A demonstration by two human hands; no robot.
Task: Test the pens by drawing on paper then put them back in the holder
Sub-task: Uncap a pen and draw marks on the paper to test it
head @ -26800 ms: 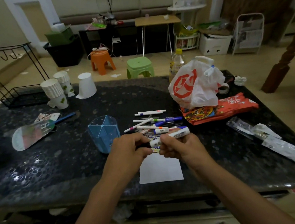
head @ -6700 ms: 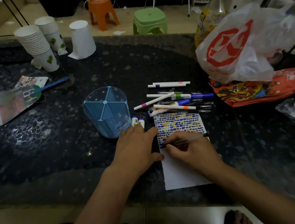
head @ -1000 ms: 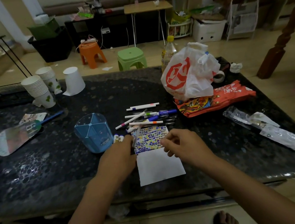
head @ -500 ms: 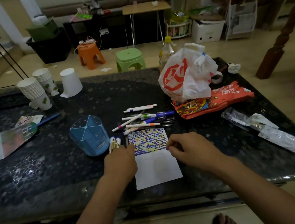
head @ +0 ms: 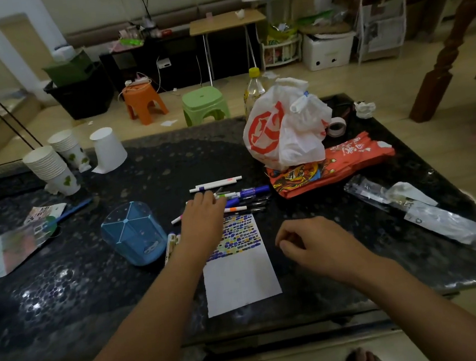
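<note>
Blue holder [head: 133, 233] lies tipped and empty-looking on the surface [head: 65, 289]; paper [head: 241, 272] is half-filled with marks. Left hand [head: 202, 217] reaches onto the loose pens [head: 241, 197], grasp unclear; right hand [head: 312, 246] hangs relaxed, empty. Most remains.

Pens [head: 234, 201] scattered beyond marked paper [head: 240, 264]

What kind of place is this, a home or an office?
Most likely a home living room: low plastic stools stand on the floor, a long sofa runs along the far wall, and the dark table holds a shopping bag and paper cups.
</note>
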